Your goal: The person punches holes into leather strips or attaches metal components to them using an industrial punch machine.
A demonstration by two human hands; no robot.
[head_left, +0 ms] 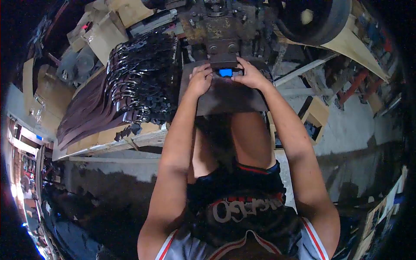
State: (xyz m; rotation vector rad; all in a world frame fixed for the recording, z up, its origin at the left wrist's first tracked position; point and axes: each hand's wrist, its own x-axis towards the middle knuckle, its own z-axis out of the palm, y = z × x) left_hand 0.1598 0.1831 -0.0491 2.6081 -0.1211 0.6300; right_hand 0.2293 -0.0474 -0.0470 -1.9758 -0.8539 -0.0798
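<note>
Grip is hard to call for our left hand (200, 81): fingers bend forward on the dark metal plate (232, 99), beside the machine's block (223, 60), and we cannot tell whether they pinch anything. Our right hand (252, 77) has thumb and forefinger spread apart, forefinger up by the block's right side, thumb lower and pointing in toward the middle; we cannot tell if something is held between them.

Small blue piece (225, 73) sits between our two hands, just below the block, near our right thumb. Whether a finger touches it, we can't make out. We have both forearms reaching straight ahead over the plate, thighs under its near edge.

Machine (216, 31) stands directly ahead, worn and rusty-looking. Big dark wheel (312, 19) at its upper right. To our left, a large heap of dark strips (89, 106) with shiny black ends lies on a bench (145, 138), close by our left forearm. Past the heap we see cardboard boxes (104, 37). On our right, an open carton (320, 116) with dark bits inside rests low, near our right forearm.
</note>
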